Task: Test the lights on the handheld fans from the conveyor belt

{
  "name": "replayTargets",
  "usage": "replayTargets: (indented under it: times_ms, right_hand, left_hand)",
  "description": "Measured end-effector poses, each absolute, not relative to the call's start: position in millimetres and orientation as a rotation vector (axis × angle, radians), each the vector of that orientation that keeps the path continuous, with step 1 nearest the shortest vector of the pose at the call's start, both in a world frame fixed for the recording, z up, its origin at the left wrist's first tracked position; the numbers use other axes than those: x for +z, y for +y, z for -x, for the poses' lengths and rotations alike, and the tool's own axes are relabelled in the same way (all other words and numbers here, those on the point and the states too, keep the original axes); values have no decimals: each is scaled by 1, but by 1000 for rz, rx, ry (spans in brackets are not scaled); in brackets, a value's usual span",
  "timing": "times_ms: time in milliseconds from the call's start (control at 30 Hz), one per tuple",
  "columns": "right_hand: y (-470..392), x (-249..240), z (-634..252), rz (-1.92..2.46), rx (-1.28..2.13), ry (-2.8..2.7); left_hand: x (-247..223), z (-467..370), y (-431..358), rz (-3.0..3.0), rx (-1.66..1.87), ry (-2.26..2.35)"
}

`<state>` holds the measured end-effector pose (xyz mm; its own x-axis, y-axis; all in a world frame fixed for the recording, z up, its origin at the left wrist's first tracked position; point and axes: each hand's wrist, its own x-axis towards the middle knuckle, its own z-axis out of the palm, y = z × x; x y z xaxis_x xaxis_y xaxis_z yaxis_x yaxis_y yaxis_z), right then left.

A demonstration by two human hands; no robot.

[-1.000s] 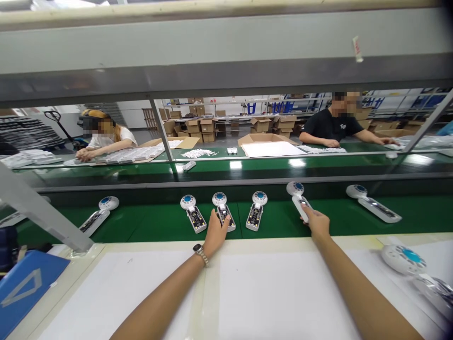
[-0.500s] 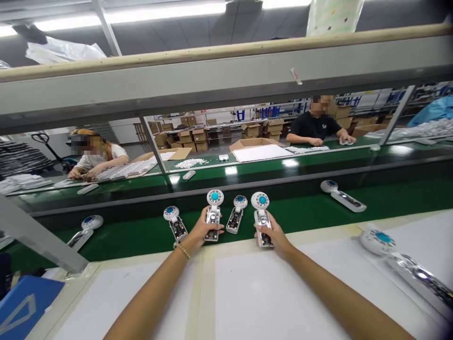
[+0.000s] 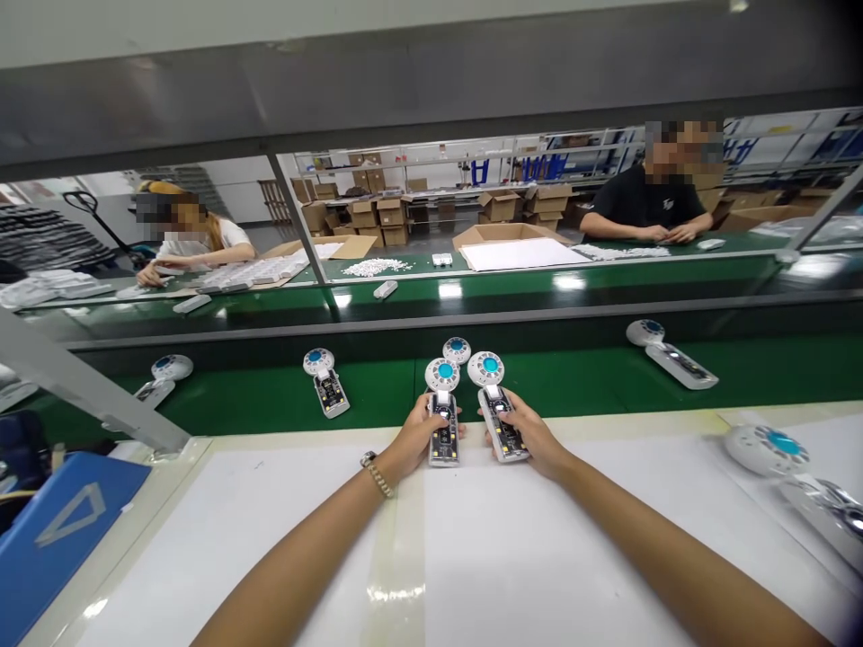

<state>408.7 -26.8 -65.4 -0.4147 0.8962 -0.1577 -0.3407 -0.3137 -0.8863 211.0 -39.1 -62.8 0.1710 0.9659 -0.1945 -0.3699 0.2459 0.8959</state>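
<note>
My left hand [image 3: 419, 440] is closed around a white device [image 3: 443, 427] with a round blue-centred head and an exposed circuit board in its handle. A matching device [image 3: 500, 418] is gripped in my right hand [image 3: 532, 436], tilted a little, its head close to the other one. Both are held upright over the near edge of the green belt [image 3: 378, 395]. Behind them shows the round head of a third device [image 3: 457, 350]; its handle is hidden. Another such device [image 3: 327, 382] lies on the belt to the left.
More devices lie at the belt's left [image 3: 172, 367] and right [image 3: 680, 364], and one on the near right worktop [image 3: 769, 449]. A blue folder [image 3: 74, 530] is at left. Two people work across the line, beyond a metal post [image 3: 297, 216].
Both held devices have come closer together and nearer the worktop edge. The view has tilted down. The person at the back right has brought their hands together.
</note>
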Motion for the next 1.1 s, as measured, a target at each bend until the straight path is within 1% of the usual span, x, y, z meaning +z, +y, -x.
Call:
replayTargets:
  times_ms: [367,633,1100]
  right_hand:
    - [-23,-74,-409,855,1809,-1162]
    - [-23,-73,-410,860,1825,-1132]
    - [-24,-76,-408,836,1759,-1174]
  left_hand:
    - [-61,-215,-44,-916,1094,953]
    - [-64,-216,-44,-946,1131,932]
    - [-61,-216,-46,-986,1064,937]
